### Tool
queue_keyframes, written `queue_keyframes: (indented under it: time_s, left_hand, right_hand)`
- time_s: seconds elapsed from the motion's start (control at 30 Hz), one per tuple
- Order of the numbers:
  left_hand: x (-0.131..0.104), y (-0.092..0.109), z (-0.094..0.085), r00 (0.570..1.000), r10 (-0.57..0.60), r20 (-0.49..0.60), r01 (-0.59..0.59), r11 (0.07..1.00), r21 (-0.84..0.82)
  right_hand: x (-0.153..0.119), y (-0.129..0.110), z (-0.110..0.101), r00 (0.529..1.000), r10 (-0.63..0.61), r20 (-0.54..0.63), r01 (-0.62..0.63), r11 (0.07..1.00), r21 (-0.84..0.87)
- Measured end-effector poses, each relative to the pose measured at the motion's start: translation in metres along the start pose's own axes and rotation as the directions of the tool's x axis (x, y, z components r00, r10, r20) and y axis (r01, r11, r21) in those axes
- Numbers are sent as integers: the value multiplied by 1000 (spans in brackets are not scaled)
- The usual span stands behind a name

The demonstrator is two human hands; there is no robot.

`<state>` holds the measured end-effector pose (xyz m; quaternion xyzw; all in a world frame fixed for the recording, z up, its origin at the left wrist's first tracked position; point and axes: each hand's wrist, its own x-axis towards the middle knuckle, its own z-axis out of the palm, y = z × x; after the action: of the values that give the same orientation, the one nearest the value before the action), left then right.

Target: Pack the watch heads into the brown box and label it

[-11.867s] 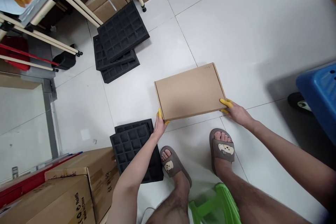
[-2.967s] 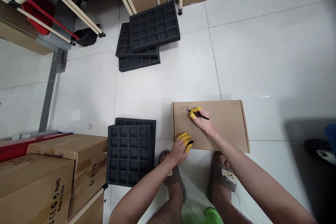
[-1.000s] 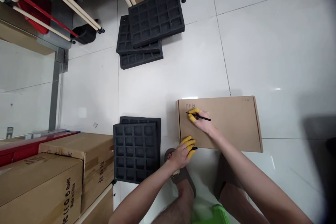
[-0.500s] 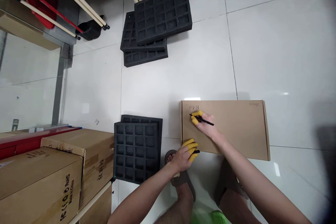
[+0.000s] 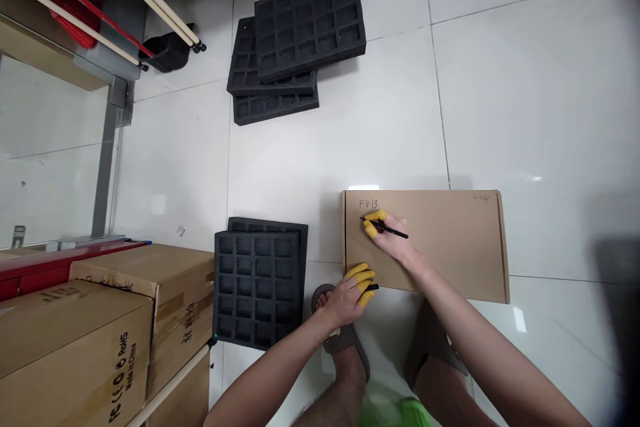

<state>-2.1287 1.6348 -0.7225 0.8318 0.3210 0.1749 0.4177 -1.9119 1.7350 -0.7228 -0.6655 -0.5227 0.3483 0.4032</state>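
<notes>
box: flat cardboard box [image 5: 440, 247] is lying on the floor tiles [image 5: 500, 80], right by the feet

right hand: right hand [image 5: 393, 240] is pinching a black pen [image 5: 386, 230], tip sitting under the "FV13" scribble

left hand: left hand [image 5: 350, 293] is curling around the pen cap [image 5: 373, 287], pressing the box's near-left corner

handling: looking light and stiff; I'd be grabbing both short edges

nearby: black foam trays [image 5: 257, 283] just left

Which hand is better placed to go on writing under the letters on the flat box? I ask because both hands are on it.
Probably the right hand: it holds the pen with its tip on the box. The left hand rests at the near edge, holding something small and black.
</notes>
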Motion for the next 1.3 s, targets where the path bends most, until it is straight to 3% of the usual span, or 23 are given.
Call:
queue_keyframes:
  time_s: [0.33, 0.53, 0.67, 0.83, 1.03, 1.3]
  left_hand:
    - [-1, -2, 1, 1000, 13, 5, -13, 1000, 9]
    - [-2, -4, 2, 1000, 16, 15, -16, 1000, 10]
    - [-2, -3, 3, 1000, 14, 10, -14, 1000, 13]
    - [-2, -3, 3, 1000, 23, -8, -23, 1000, 6]
    - [-3, -4, 5, 1000, 10, 2, -10, 1000, -2]
    - [-1, -3, 4, 1000, 12, 1, -12, 1000, 3]
  right_hand:
    - [2, -3, -1, 999, -46, 16, 46, 999, -22]
    - [1, -3, 0, 998, -5, -55, 1, 996, -86]
    - [0, 0, 1, 997, -71, -3, 71, 995, -65]
    - [-1, 3, 2, 998, 1, -59, -7, 995, -96]
    - [1, 5, 2, 998, -61, 2, 61, 996, -59]
    - [0, 6, 2, 999, -25, -41, 22, 996, -86]
